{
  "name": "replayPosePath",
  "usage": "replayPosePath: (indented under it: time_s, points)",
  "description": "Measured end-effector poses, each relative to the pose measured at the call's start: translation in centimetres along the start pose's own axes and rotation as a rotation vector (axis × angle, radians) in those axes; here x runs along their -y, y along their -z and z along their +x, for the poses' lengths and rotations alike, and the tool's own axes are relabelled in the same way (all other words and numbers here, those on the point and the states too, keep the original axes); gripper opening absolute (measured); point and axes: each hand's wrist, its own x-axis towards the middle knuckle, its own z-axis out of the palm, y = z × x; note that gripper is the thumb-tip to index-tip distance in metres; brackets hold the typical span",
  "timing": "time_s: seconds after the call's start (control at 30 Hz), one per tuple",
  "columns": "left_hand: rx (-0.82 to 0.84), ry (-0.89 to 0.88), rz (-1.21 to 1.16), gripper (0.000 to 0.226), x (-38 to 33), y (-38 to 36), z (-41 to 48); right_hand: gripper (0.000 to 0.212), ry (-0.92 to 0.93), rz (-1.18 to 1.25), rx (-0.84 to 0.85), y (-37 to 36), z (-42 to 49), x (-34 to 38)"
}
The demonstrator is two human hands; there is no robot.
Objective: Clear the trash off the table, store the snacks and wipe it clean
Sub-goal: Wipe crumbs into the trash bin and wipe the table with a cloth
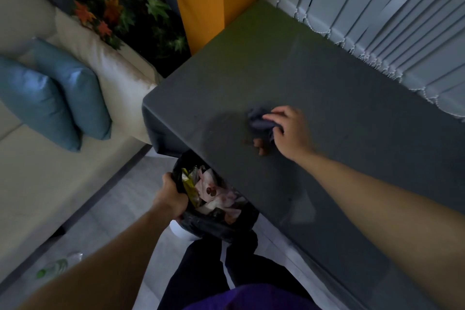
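My right hand [289,128] grips a crumpled grey-blue cloth [259,119] against the dark grey table [339,158], near its front edge. A few brown crumbs [245,142] lie on the tabletop just left of my thumb. My left hand [172,196] holds the rim of a trash bin lined with a black bag [214,224], held just below the table's edge. Inside the bin I see crumpled pinkish tissues [214,192] and a yellow-green wrapper [188,186].
A cream sofa [50,171] with two blue cushions [50,93] stands to the left. Beyond the table's far corner rise an orange pillar [208,2] and a plant with autumn leaves [120,2]. Vertical blinds [390,20] run along the right. On the floor lies a plastic bottle [55,267].
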Motion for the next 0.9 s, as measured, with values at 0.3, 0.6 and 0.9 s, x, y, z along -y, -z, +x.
replayPosePath:
  time_s: [0.3, 0.6, 0.9]
  points:
    - [-0.02, -0.014, -0.012, 0.06, 1.2, -0.5, -1.5, 0.039, 0.05, 0.041, 0.176, -1.0, -4.4, 2.0]
    - [-0.014, -0.009, -0.079, 0.063, 1.7, -0.7, -2.2, 0.039, -0.01, 0.022, 0.164, -3.0, -8.4, 5.8]
    - [-0.009, -0.014, -0.123, 0.064, 1.8, -0.6, -2.5, 0.037, 0.034, 0.137, 0.069, -3.3, -9.4, 7.3]
